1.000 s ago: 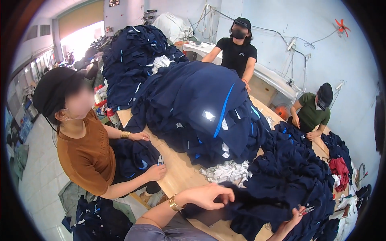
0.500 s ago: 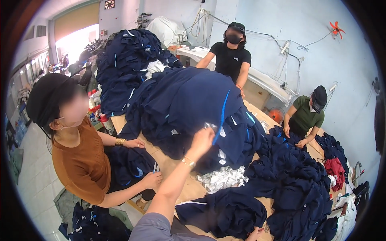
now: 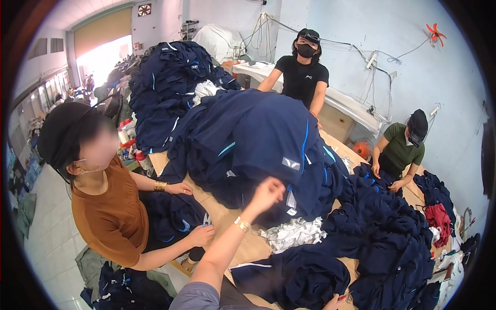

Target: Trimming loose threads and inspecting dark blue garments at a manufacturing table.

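"What is the biggest heap (image 3: 243,124) made of?"
"Navy cloth, matt and creased, with a shiny silver patch (image 3: 291,163) on its near side."
"And the tabletop (image 3: 219,204)?"
"Smooth, pale wood, by its look. Left of it, the floor (image 3: 51,227) is glossy tile; the near bracelet (image 3: 241,223), gold-coloured polished metal."

Beyond the left hand (image 3: 267,195), the garment pile (image 3: 248,129) is dark navy with a bright blue stripe (image 3: 306,133) and a silver-grey patch (image 3: 291,163). Behind that hand, the bracelet (image 3: 242,223) is gold and the sleeve (image 3: 199,297) grey; to its right, the scraps (image 3: 292,235) are white. Beside the right hand (image 3: 334,303), navy cloth (image 3: 305,281) has a white strip (image 3: 251,265); the object (image 3: 339,297) there looks red, though mostly hidden.
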The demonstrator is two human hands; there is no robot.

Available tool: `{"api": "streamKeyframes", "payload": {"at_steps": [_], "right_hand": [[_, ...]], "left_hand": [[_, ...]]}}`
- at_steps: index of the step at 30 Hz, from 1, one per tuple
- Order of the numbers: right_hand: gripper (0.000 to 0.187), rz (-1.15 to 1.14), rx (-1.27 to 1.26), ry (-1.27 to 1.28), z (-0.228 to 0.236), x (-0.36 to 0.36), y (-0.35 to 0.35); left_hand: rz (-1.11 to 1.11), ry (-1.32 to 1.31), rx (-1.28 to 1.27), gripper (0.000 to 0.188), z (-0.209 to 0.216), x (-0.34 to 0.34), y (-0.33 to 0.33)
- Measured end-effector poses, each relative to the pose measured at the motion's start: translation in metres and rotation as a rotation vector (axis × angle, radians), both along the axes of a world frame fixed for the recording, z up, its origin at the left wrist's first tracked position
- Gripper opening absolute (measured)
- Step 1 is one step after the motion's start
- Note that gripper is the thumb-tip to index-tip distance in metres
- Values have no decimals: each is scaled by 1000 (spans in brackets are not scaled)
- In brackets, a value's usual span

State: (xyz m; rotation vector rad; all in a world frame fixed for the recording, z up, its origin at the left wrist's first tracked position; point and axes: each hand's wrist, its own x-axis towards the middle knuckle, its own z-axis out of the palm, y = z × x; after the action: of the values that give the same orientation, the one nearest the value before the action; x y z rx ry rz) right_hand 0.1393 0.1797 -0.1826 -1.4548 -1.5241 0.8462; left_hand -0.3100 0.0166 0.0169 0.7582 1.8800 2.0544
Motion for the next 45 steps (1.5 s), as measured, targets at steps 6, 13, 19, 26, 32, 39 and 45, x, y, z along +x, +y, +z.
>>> {"api": "streamKeyframes", "payload": {"at_steps": [6, 13, 19, 26, 32, 39, 45], "right_hand": [[54, 21, 10, -42, 2, 1, -1], [22, -33, -157, 418, 16, -3, -13], [39, -45, -281, 362, 57, 6, -22], [40, -119, -197, 275, 40, 3, -16], [33, -137, -156, 489, 60, 26, -44], [24, -112, 48, 359, 71, 31, -42], [22, 92, 142, 336, 107, -19, -39]], "left_hand": [[234, 57, 196, 72, 88, -37, -36], [-527, 217, 20, 15, 2, 95, -6], [-635, 680, -627, 46, -86, 236, -27], [-264, 672, -480, 31, -84, 239, -34], [-201, 427, -560, 33, -83, 233, -54], [-89, 276, -516, 26, -81, 234, -51], [-247, 203, -537, 24, -79, 237, -20]]}}
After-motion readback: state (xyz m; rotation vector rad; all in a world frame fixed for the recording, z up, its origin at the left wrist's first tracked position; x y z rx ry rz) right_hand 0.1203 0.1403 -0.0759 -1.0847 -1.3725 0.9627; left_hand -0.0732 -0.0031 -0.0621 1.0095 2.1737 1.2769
